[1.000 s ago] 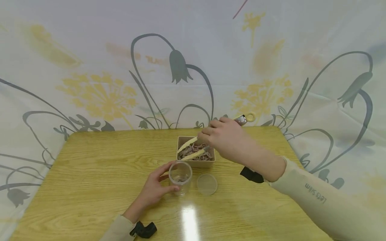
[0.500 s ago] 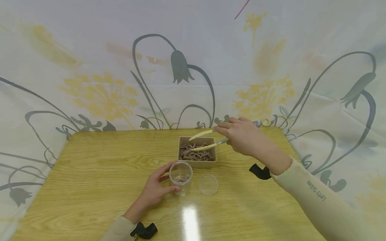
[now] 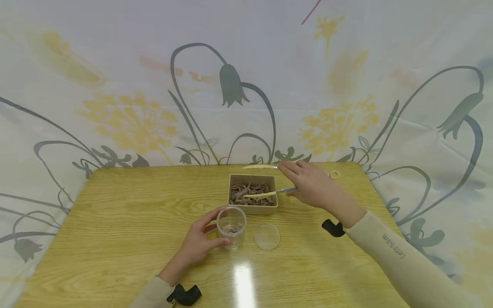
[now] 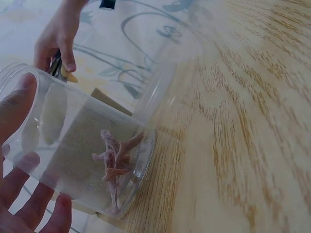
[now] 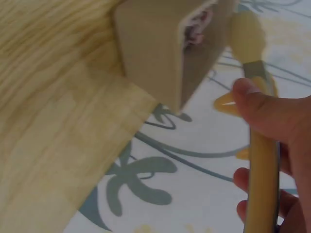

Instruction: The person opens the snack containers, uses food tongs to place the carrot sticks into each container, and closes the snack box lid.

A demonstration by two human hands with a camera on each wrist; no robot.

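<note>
My left hand [image 3: 198,239] grips a clear plastic jar [image 3: 232,226], its thumb and fingers round the side. At the jar's bottom lie a few purplish-brown twisted dried pieces [image 4: 115,162], plain in the left wrist view. My right hand [image 3: 312,186] holds a pair of tongs [image 3: 286,189] with cream-yellow tips, spread apart. One tip overlaps the similar dried pieces [image 3: 246,190] heaped in a beige rectangular box [image 3: 258,209], while the other is beyond the box's back edge. Nothing shows between the tips. In the right wrist view my thumb [image 5: 257,104] presses along the tongs' handle.
A round clear lid [image 3: 266,236] lies on the wooden table [image 3: 146,214] to the right of the jar, in front of the box. Behind the table's back edge hangs a flower-patterned cloth [image 3: 135,85].
My right hand has drawn the tongs up and right from the heap, then lowered slightly, and the tips have spread wider. The left hand and jar stay in place.
</note>
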